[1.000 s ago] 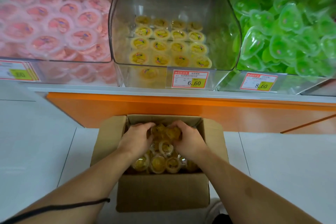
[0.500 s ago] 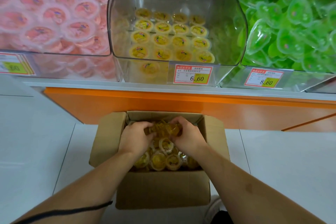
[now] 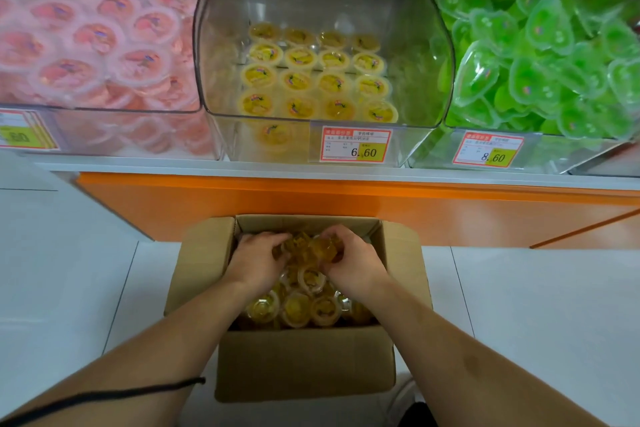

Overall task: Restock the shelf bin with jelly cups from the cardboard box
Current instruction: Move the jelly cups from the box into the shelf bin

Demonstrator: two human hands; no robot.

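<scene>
From the head view, both hands are down in the cardboard box (image 3: 304,362), which sits open on the white floor (image 3: 69,270) at lower centre of the frame, its flaps folded out to the sides. The left hand (image 3: 254,262) comes in from the lower left, fingers curled over a bunched handful of yellow jelly cups (image 3: 308,248) near the far end of the box; the right hand (image 3: 356,262) mirrors it from the lower right, its grip also curled in on that same cluster, so the two hands cup the pile between them. Closer to the camera more cups lie loose in the box (image 3: 298,308), lids facing up. Look up the frame: the clear shelf bin (image 3: 420,45) sits at top centre, well above the box, with a single layer of yellow cups (image 3: 315,80) in neat rows across its bottom and plenty of clear wall showing above them. A price tag (image 3: 356,145) reading 6.60 is fixed to its front edge. In the upper left a bin of pink cups (image 3: 97,38) is heaped high; in the upper right a bin of green heart-shaped jellies (image 3: 540,45) carries a tag marked 8.60 (image 3: 488,149). An orange panel (image 3: 346,208) runs across below the shelf. A thin black cord (image 3: 104,395) crosses the left forearm at lower left.
</scene>
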